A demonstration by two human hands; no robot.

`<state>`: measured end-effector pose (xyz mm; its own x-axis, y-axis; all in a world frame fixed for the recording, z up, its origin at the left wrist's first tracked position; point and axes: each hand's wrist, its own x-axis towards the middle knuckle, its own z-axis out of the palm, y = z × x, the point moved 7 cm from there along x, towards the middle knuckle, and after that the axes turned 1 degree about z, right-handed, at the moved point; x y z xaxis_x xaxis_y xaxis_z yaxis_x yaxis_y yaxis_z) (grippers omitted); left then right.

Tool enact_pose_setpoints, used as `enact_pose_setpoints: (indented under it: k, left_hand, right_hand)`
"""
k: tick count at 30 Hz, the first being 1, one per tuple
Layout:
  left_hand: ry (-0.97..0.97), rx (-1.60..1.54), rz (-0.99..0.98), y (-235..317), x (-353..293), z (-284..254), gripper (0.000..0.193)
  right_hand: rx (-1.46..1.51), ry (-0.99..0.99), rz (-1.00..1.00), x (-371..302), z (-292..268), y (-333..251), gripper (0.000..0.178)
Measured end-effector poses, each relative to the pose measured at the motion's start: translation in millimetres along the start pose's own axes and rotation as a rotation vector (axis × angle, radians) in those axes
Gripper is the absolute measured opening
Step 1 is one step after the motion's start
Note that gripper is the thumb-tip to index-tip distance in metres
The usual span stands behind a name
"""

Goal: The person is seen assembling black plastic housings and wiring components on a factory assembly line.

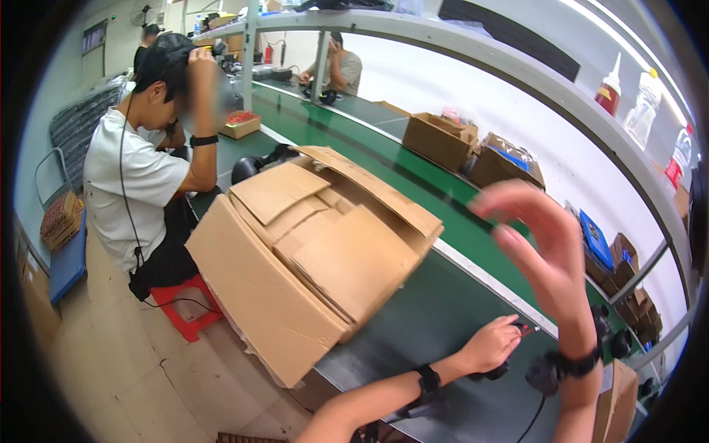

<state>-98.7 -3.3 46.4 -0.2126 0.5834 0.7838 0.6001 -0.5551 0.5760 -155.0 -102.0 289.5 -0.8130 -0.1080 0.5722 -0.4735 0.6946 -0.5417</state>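
One small red part [529,331] is by the tips of the curled left hand [489,345]; I cannot tell if they grip it. The right hand [552,251] is up and open, nothing seen inside. Handling the part seems the step; using both hands needs the right fingers lower. Left of the left fingers, a big cardboard box [266,288] hides its insides; past the right ones, a brown box [491,170] holds something blue [511,157].

So the black piece [496,372], mostly hidden under the left hand [489,347], sat low over the dark table [432,306], while a small, thin red bit [528,331] showed right by that hand, kinda too tiny to make out.
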Motion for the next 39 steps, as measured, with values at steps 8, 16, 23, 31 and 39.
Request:
enact_pose_setpoints:
  k: [8, 16, 23, 31, 39]
  left_hand:
    - [0.14, -0.643, -0.2, -54.0, -13.0, 50.7, 0.026]
    - [0.314, -0.816, -0.406, -151.5, -52.5, -48.2, 0.027]
    - [0.489, -0.444, -0.327, -181.9, -71.8, -185.1, 0.027]
    - [0.584, -0.249, -0.264, -174.6, -66.7, -198.6, 0.028]
    - [0.53, -0.127, -0.16, -142.0, -25.1, -154.7, 0.028]
  right_hand:
    - [-0.315, -0.521, -0.073, 239.2, 213.7, 59.3, 0.031]
    - [-0.584, -0.867, 0.0, 288.6, 394.5, 193.2, 0.036]
    - [-0.432, -1.154, 0.165, 288.7, 419.2, 288.4, 0.062]
    - [-0.564, -0.992, 0.499, 286.3, 381.0, 245.6, 0.068]
    - [-0.202, -0.477, 0.343, 342.4, 329.4, 252.8, 0.037]
